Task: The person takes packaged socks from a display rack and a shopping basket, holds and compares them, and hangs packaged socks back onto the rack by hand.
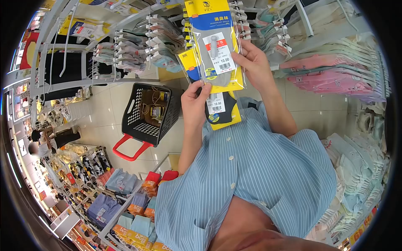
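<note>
- The front pack [229,35], with a grey item inside, is between the hands, its long axis running away from the chest, top leaning slightly left.
- The rear pack [226,120] lies partly behind it, leaning further left; its dark lower part shows nearer the shirt [234,167].
- The left hand [194,104] pinches the front pack's lower left corner, thumb on top, and seems to grip the rear pack too.
- The right hand [254,67] grips the front pack's right edge, thumb on the front; its other fingers are partly hidden.
- Both packs are held up in the air, with no surface under them.
- Hanging socks [165,42] line the rack just beyond; pink clothes [326,81] hang to the right.
- The basket [171,121], red handle [132,157] towards the body, stands left on the tiled floor [102,125], with goods inside.
- Another person [44,146] is far left.
</note>
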{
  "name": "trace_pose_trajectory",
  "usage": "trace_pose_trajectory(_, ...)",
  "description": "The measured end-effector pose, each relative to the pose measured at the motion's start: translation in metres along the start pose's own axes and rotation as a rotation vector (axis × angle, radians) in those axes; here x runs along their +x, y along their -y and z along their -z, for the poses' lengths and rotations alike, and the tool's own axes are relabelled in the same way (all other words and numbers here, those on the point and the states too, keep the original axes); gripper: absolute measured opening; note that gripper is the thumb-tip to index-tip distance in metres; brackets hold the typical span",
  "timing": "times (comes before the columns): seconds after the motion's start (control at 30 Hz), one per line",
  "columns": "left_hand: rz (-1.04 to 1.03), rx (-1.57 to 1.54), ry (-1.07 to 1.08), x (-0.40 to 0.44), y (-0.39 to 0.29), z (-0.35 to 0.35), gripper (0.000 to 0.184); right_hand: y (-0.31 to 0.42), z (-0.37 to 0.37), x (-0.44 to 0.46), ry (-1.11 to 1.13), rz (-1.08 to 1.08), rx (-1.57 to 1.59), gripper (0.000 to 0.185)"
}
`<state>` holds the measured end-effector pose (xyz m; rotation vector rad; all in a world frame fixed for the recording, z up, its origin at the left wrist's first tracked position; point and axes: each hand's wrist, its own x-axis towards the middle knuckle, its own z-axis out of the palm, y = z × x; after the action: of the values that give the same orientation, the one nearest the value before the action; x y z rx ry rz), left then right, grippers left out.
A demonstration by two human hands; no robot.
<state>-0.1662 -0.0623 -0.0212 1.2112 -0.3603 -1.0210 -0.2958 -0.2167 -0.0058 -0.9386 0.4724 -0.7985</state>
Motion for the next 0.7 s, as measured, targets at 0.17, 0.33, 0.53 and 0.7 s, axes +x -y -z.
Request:
trace_pose_trajectory(0.17,0.003,0.004,0.013,-0.002,-0.004,-0.006,0.018,0.004,-0.001,-0.001,-0.010,0.015,0.039,0.044)
trace_pose_trajectory(0.33,0.006,0.027,0.007,-0.001,-0.004,-0.006,0.019,0.004,0.002,0.002,-0.007,0.007,0.033,0.044)
trace_pose_trajectory(0.53,-0.002,0.013,0.027,0.002,-0.004,-0.007,0.019,0.004,0.004,0.003,-0.010,0.001,0.040,0.044)
trace_pose_trajectory(0.7,-0.002,0.038,0.044,0.004,0.001,-0.004,0.021,0.004,0.008,0.004,0.000,-0.002,0.045,0.042)
